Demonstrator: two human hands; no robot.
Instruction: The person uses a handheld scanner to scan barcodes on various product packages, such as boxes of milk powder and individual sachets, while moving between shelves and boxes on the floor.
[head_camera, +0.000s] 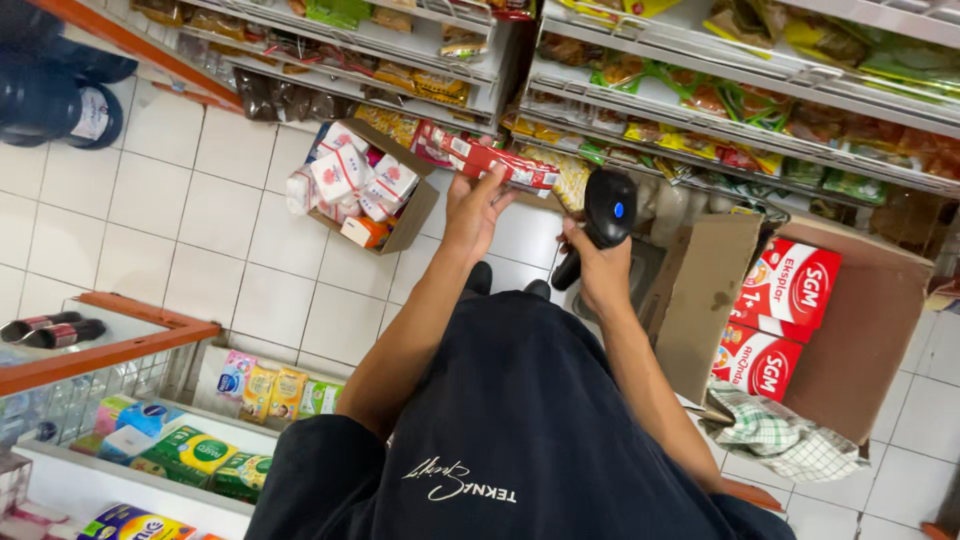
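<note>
The left hand (474, 205) was stretched out ahead of the body, fingers curled over the near edge of a flat red and white packet (497, 160), which it held just in front of the lowest shelf (700, 175). The right hand (600, 270) was wrapped tightly round the grip of a black handheld scanner (606, 215), whose rounded head sat just beside the packet's right end, with a small blue light on its back.

The aisle was narrow. White glazed floor tiles (190, 200) ran between the metal shelving ahead and a lower rack with an orange rail (110, 345) at the left, leaving an open strip of floor at the left and centre. A small brown cardboard box (415, 215) of white and red soft packs stood on the tiles just left of the left hand, close to the shelf foot. At the right a larger open cardboard carton (865, 330) with raised flaps crowded the right arm; it held red printed boxes (785, 290), and a checked green and white cloth (775, 435) was draped over its near edge. The shelves carried glossy crinkled snack bags in green, yellow and orange.
</note>
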